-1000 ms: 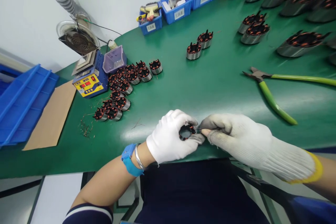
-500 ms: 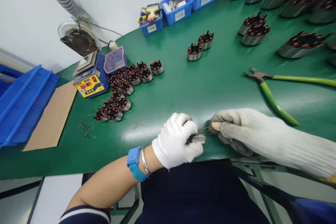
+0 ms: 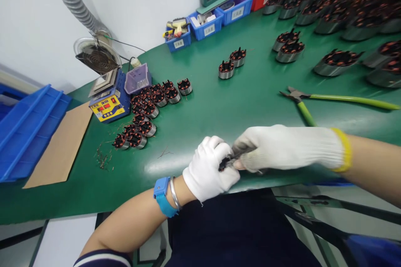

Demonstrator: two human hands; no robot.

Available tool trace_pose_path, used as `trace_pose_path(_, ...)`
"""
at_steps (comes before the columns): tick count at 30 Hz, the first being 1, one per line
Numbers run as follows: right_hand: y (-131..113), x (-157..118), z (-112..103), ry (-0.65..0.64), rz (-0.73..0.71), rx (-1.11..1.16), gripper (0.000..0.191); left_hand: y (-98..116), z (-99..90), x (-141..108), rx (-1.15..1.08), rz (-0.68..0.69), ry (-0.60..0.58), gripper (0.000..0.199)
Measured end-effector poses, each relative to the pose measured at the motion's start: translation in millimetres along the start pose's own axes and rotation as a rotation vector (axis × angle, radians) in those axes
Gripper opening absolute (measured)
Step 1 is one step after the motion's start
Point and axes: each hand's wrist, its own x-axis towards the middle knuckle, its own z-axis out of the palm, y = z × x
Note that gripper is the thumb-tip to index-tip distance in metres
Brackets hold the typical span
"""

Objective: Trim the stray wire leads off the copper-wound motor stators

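Note:
My left hand [image 3: 210, 171], in a white glove, is wrapped around a small motor stator [image 3: 223, 164] near the front edge of the bench. Its black core shows between the fingers; the rest is covered. My right hand [image 3: 261, 149], gloved with a yellow cuff, is closed with its fingertips against the stator's right side. What lies between those fingertips is hidden. Behind the right hand lie green-handled cutting pliers [image 3: 299, 95], jaws apart, touched by neither hand.
Finished-looking stators [image 3: 145, 127] with copper windings cluster at left beside a blue-yellow soldering unit [image 3: 109, 106]. Two stators [image 3: 226, 70] stand mid-bench. Many larger stators [image 3: 335, 21] crowd the back right. Blue bins [image 3: 205, 29] line the wall. Wire scraps [image 3: 102, 159] lie at left.
My right hand has moved left, from pulling thin copper wires out from the stator to touching it. The wires no longer show. My left hand keeps its hold; the camera view has shifted slightly.

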Motion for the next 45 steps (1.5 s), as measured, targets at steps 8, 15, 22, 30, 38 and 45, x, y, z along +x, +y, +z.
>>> trace_pose_path(8,-1.6,12.6,13.7,-0.264,0.104,0.459,0.054,-1.2,3.2,-1.5,-0.037,-0.035,0.027,0.015)
trace_pose_path(15,-2.1,4.5,28.6,-0.074,0.066,0.435,0.038,1.9,-9.3,-4.8,-0.356,-0.096,-0.014,0.08)
trace_pose_path(22,2.1,-14.3,40.0,0.17,-0.05,0.404,0.038,-15.7,-27.1,2.2,-0.907,-0.487,0.003,0.068)
trace_pose_path(30,0.7,-23.7,32.4,0.119,-0.098,0.484,0.047,-10.6,-40.7,4.8,-1.176,-0.64,-0.515,0.062)
trace_pose_path(38,-8.5,-27.2,33.2,0.112,-0.096,0.711,0.057,3.4,-42.4,-13.3,-0.36,0.193,0.036,0.049)
trace_pose_path(45,-12.5,-37.1,32.2,0.168,-0.166,0.352,0.056,-2.5,-45.0,-4.1,-0.783,-0.5,-0.175,0.08)
